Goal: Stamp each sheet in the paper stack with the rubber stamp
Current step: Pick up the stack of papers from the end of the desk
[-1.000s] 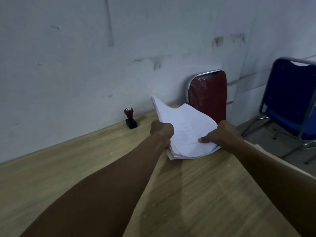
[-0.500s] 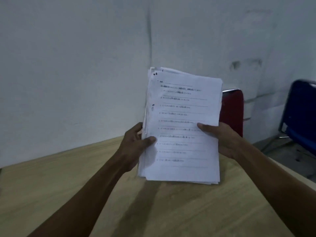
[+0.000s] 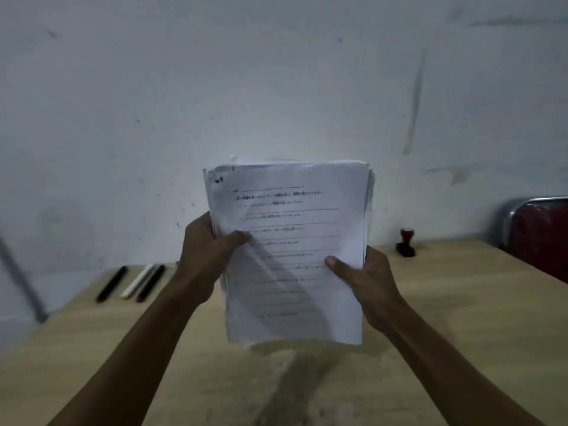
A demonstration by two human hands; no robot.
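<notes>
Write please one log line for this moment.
paper stack held upright above table | left hand grips | right hand grips | rubber stamp untouched

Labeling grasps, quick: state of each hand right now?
Left hand: holding the paper stack, left edge.
Right hand: holding the same stack, right edge.

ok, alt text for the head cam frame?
Both hands, left hand and right hand, hold a paper stack upright above a wooden table. A rubber stamp stands far right by the wall; three pens lie far left.
</notes>
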